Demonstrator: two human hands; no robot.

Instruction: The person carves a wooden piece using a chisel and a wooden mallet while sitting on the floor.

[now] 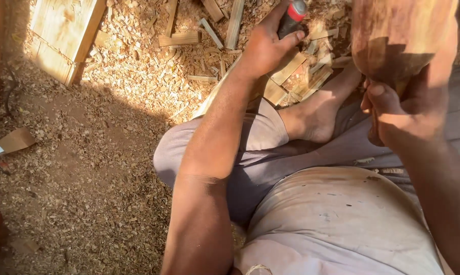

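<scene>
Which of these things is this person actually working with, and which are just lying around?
In use:
left hand gripping a red-and-black tool handle
right hand holding a wooden mallet

Lying about:
wood offcuts
wooden board
shavings
cardboard scrap

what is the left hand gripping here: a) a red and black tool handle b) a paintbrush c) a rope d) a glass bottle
a: the left hand is closed around a tool handle that is red at the top and black below, held over the wood chips.
</scene>
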